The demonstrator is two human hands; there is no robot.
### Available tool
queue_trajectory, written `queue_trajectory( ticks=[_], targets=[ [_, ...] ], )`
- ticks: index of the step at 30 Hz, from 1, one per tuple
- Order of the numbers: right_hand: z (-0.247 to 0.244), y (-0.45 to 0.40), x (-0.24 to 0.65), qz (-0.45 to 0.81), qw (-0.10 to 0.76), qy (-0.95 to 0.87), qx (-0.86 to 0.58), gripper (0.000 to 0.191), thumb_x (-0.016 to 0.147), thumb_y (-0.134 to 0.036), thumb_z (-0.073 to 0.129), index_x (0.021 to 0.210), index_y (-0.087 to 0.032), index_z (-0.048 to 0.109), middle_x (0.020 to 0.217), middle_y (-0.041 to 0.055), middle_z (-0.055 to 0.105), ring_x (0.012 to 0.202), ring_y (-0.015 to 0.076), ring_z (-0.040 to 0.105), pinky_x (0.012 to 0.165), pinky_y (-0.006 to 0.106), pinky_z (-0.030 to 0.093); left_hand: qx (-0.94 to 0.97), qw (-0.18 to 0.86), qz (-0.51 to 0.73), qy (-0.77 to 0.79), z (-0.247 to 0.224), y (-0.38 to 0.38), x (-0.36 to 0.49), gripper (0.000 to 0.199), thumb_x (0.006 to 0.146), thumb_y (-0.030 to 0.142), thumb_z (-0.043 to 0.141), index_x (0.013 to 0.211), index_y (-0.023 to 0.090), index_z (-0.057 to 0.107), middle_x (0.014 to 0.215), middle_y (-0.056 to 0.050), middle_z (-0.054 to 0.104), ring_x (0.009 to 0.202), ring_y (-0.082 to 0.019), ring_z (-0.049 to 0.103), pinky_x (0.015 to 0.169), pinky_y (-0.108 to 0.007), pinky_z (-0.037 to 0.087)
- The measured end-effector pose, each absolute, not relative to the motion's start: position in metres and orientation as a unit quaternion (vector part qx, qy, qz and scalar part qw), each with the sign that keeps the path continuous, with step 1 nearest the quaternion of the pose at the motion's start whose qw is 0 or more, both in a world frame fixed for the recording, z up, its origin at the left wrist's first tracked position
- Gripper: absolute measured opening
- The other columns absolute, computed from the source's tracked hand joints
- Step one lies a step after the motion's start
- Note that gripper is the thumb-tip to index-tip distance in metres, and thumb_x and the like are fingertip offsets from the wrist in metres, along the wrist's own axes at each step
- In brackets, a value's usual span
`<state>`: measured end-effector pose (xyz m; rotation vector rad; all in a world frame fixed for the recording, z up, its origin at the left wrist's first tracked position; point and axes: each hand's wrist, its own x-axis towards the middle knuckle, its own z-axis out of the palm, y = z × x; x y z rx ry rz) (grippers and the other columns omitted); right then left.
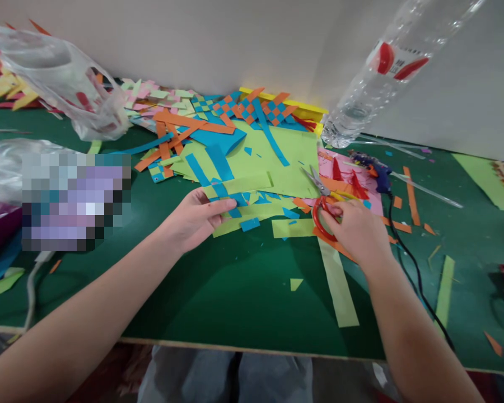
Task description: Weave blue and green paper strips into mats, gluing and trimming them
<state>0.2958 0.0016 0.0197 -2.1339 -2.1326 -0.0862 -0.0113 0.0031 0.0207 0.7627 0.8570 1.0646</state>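
Between the thumb and fingers of my left hand (201,217) is a woven piece of blue and green paper strips (220,189), with loose strip ends pointing up and to the right. My right hand (355,224) is closed on the red-handled scissors (324,218); their blades point up and left, slightly parted, over a light green paper sheet (296,159). Small green, blue and orange scraps lie between my hands. A pale green strip (340,288) lies below the scissors.
Woven orange and blue pieces (247,109) lie by the wall. A plastic bottle (361,95) stands at the back right, near a blue glue gun (378,173) with a black cord. A plastic bag (84,95) and a blurred-out device (75,201) are left.
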Motion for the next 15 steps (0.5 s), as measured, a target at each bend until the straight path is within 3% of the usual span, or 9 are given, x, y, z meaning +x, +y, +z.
queue_trajectory(
  ticks=[4,7,12,15],
  targets=[
    [0.022,0.002,0.299,-0.040,0.069,-0.694,-0.715,0.038,0.087,-0.049,0.054,0.100,-0.015,0.063,0.101,0.0144,0.065,0.095,0.0306,0.061,0.071,0.039,0.047,0.373,0.710,0.482,0.354,0.019,0.002,-0.013,0.016,0.074,0.019,0.080,0.088,0.023,0.075,0.098,0.002,0.077,0.106,-0.020,0.069,0.104,-0.039,0.049],
    [0.021,0.003,0.300,-0.092,0.061,-0.696,-0.710,0.049,0.087,-0.051,0.053,0.111,-0.009,0.060,0.109,0.0215,0.061,0.105,0.0363,0.056,0.076,0.043,0.048,0.373,0.715,0.486,0.336,0.021,0.001,-0.013,0.013,0.072,0.018,0.081,0.081,0.024,0.074,0.091,0.004,0.077,0.101,-0.020,0.070,0.105,-0.042,0.047],
    [0.015,0.006,0.307,-0.071,0.042,-0.688,-0.721,0.056,0.087,-0.057,0.051,0.115,-0.009,0.060,0.104,0.0207,0.061,0.103,0.0360,0.057,0.077,0.045,0.048,0.393,0.710,0.488,0.323,0.029,-0.001,-0.009,0.021,0.059,0.019,0.089,0.067,0.023,0.070,0.077,0.006,0.071,0.091,-0.016,0.069,0.093,-0.035,0.051],
    [0.011,0.008,0.312,-0.062,0.050,-0.684,-0.725,0.054,0.086,-0.057,0.052,0.114,-0.012,0.061,0.104,0.0191,0.061,0.102,0.0338,0.058,0.079,0.044,0.048,0.421,0.701,0.479,0.319,0.030,-0.001,-0.008,0.020,0.060,0.018,0.088,0.066,0.023,0.069,0.075,0.004,0.069,0.094,-0.017,0.068,0.090,-0.035,0.052]
  ],
)
